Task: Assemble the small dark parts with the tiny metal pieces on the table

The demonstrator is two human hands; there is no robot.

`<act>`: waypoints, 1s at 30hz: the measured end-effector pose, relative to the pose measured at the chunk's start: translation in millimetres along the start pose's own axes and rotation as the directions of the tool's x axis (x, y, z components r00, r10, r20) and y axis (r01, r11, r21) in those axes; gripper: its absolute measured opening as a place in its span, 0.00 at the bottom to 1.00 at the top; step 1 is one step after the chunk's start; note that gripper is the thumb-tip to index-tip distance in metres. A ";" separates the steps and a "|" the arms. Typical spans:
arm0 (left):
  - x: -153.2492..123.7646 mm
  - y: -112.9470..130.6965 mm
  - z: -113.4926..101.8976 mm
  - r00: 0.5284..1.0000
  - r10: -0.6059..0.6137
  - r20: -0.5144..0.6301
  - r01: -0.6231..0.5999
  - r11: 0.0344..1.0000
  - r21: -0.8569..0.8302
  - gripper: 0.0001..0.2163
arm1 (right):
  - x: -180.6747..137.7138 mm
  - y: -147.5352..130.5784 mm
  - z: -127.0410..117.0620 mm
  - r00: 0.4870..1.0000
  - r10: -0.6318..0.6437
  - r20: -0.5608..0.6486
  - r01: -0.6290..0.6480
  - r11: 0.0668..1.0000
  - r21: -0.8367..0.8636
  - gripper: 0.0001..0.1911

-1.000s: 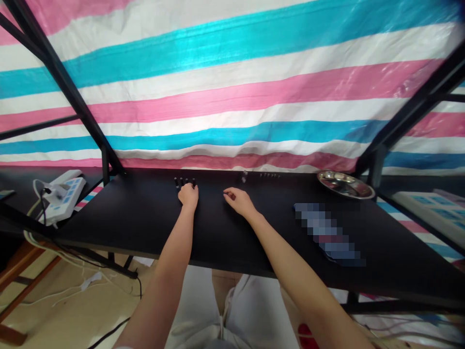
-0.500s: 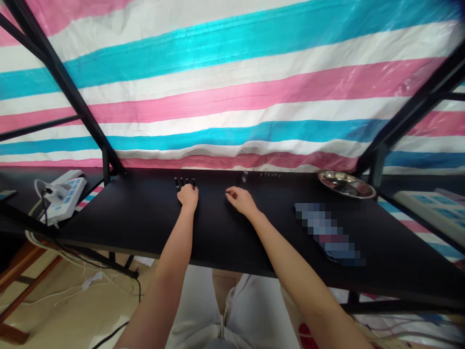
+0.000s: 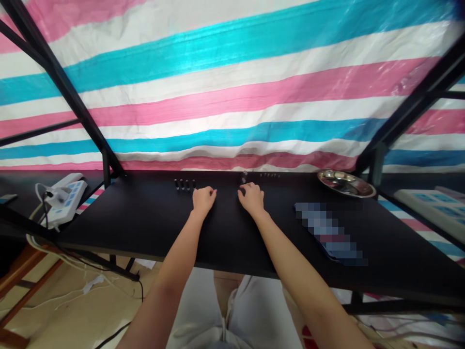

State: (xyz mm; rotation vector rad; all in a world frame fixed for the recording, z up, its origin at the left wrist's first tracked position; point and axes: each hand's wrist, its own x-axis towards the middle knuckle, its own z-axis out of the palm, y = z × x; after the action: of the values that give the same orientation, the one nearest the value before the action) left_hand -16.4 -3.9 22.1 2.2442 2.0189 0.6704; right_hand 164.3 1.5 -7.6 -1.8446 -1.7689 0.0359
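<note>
Both my hands rest on the black table (image 3: 152,218) near its far edge, close to each other. My left hand (image 3: 203,199) is loosely curled, fingers pointing right, and nothing shows in it. It lies just right of a short row of small black upright pieces (image 3: 184,184). My right hand (image 3: 251,197) has its fingers bent down and bunched towards the far edge, and what they hold, if anything, is hidden. Just beyond its fingertips stands a tiny pale piece (image 3: 244,177), and a row of tiny dark bits (image 3: 271,175) lies to its right.
A shallow metal dish (image 3: 345,183) sits at the far right of the table, with a flat blurred-out object (image 3: 329,232) in front of it. A white power strip (image 3: 63,194) with cables lies to the left. Black frame posts (image 3: 105,169) and a striped tarp (image 3: 232,97) close the back.
My left hand has moved right, away from the black upright pieces. My right hand has moved right and farther back, towards the tiny pale piece. The two hands are now closer together.
</note>
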 end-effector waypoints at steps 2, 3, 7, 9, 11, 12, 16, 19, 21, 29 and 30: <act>-5.6 12.9 4.7 0.987 0.158 -0.005 -0.158 0.987 -0.038 0.13 | 0.1 1.8 3.0 0.999 0.036 0.027 -0.035 0.998 -0.043 0.19; -7.8 18.5 6.9 0.974 0.225 -0.015 -0.225 0.973 -0.056 0.13 | 0.5 2.6 4.9 0.997 0.052 0.051 -0.048 0.997 -0.062 0.20; -9.7 32.5 16.1 0.929 0.369 -0.031 -0.370 0.927 -0.066 0.17 | 4.6 4.2 11.7 0.976 0.105 0.190 -0.081 0.988 -0.132 0.26; -5.6 36.1 21.0 0.929 0.369 -0.014 -0.369 0.929 -0.038 0.21 | 7.7 3.9 13.5 0.958 0.125 0.257 -0.089 0.985 -0.151 0.28; 1.0 39.2 26.4 0.937 0.348 0.016 -0.348 0.938 -0.008 0.23 | 11.0 3.3 14.1 0.944 0.135 0.301 -0.090 0.983 -0.158 0.30; 5.0 40.9 29.2 0.941 0.337 0.034 -0.338 0.941 0.003 0.23 | 12.6 3.1 14.0 0.939 0.138 0.314 -0.091 0.983 -0.161 0.30; 22.4 48.5 40.2 0.944 0.318 0.086 -0.321 0.947 0.025 0.24 | 18.0 2.6 12.9 0.927 0.154 0.342 -0.099 0.980 -0.172 0.31; 34.4 55.0 46.7 0.940 0.325 0.102 -0.329 0.944 0.029 0.27 | 20.2 2.0 11.4 0.922 0.153 0.354 -0.096 0.980 -0.175 0.31; 41.4 58.6 50.0 0.940 0.323 0.111 -0.328 0.944 0.033 0.29 | 20.7 1.7 10.5 0.923 0.149 0.356 -0.090 0.980 -0.177 0.31; 57.4 60.2 53.8 0.918 0.396 0.024 -0.397 0.914 0.087 0.17 | 21.4 3.2 11.3 0.927 0.145 0.346 -0.089 0.981 -0.174 0.31; 57.5 59.2 52.8 0.916 0.400 0.005 -0.399 0.913 0.083 0.15 | 21.6 3.6 11.9 0.928 0.144 0.344 -0.087 0.981 -0.174 0.31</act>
State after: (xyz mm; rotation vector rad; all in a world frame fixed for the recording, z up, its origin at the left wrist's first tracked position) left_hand 60.5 55.6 9.5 2.7425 1.6241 0.6328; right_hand 165.4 26.1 -11.2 -2.1637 -1.9440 0.3029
